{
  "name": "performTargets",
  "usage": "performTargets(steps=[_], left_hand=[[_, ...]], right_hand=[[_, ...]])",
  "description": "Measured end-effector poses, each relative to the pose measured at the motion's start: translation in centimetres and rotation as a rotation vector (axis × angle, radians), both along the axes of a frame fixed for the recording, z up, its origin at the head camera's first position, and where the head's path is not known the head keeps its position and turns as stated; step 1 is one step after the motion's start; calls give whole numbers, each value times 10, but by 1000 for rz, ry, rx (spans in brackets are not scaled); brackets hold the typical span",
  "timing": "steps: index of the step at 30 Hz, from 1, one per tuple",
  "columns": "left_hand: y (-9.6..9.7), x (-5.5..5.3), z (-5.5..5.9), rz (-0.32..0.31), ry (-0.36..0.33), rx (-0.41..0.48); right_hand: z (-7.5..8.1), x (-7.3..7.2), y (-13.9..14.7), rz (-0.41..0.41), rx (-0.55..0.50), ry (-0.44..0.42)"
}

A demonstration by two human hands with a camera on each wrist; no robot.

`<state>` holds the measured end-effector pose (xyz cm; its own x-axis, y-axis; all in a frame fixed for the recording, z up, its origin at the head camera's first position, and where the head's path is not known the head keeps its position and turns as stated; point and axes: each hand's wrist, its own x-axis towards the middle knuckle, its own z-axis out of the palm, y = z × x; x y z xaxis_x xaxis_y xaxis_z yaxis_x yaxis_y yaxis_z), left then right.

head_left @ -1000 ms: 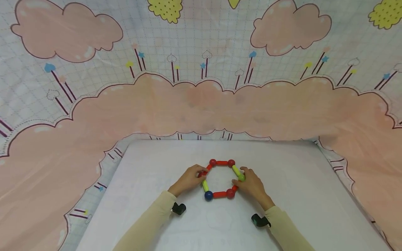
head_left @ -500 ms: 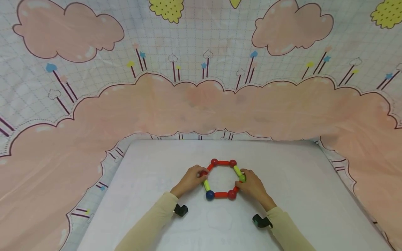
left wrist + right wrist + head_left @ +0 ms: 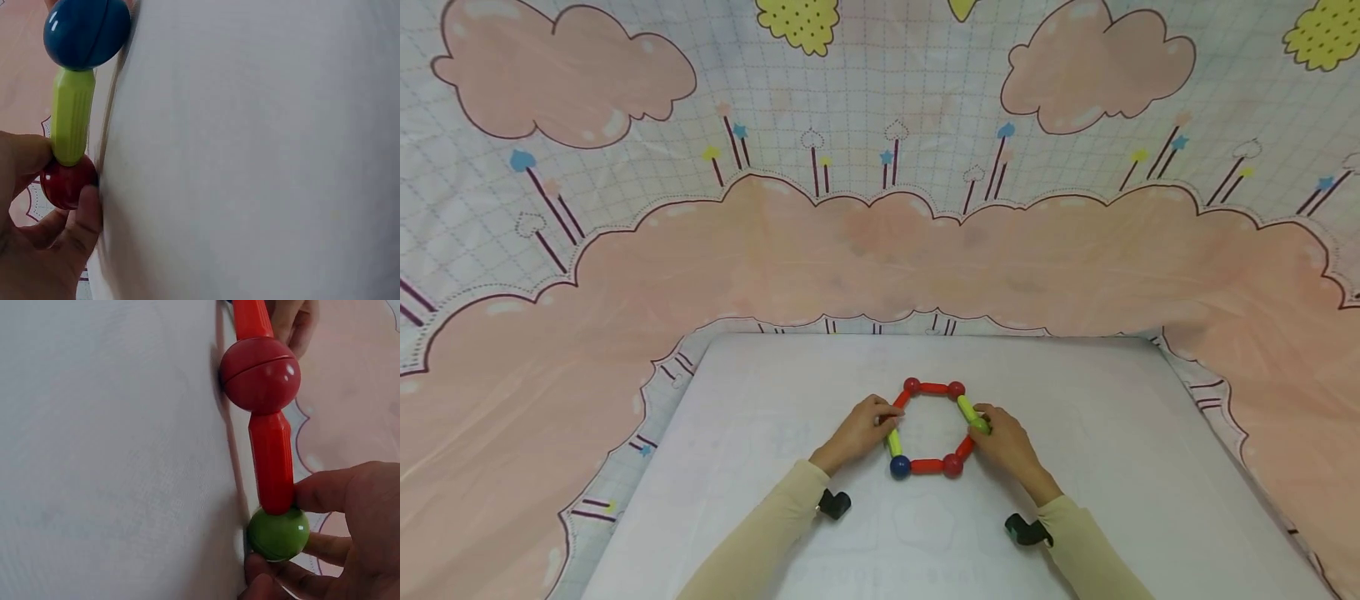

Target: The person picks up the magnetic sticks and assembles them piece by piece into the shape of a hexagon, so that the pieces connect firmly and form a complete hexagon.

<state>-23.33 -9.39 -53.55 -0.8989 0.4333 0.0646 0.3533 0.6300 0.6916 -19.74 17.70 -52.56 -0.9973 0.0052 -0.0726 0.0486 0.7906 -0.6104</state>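
A six-sided ring of toy magnetic rods and balls lies on the white table between my hands. My left hand (image 3: pixel 856 429) grips its left corner; in the left wrist view, thumb and fingers hold a red ball (image 3: pixel 67 184) below a yellow-green rod (image 3: pixel 73 119). That rod leads to a blue ball (image 3: pixel 900 467) at the near left corner. At the right corner my right hand (image 3: pixel 1006 440) holds a green ball (image 3: pixel 279 534), its fingers around it and touching the end of a red rod (image 3: pixel 271 459). Fingers largely hide the left ball in the head view.
The white table (image 3: pixel 760 375) extends around the ring. Behind it hangs a patterned cloth (image 3: pixel 880 258) with pink clouds, which also shows along both table sides. Black wrist cameras (image 3: pixel 833 503) sit at the sleeve cuffs.
The right thumb has shifted from the red rod up toward the green ball, baring more of that rod. The left fingers now cover the left red ball. The ring has barely moved.
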Motion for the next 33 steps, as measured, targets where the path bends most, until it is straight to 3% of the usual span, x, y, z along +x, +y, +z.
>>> performTargets(steps=[3,9,19,33], left_hand=[[0,1,1,-18,-13,-39],[0,5,3,9,-22,-60],[4,6,3,33,-9,-43],[6,4,-4,68,6,-20]], right_hand=[[-2,-1,3,7,-9,32],[-4,-2,5,15,-37,44],[-1,-7,-4,-14,12,-51],[-1,-5,-6,-16,3,-77]])
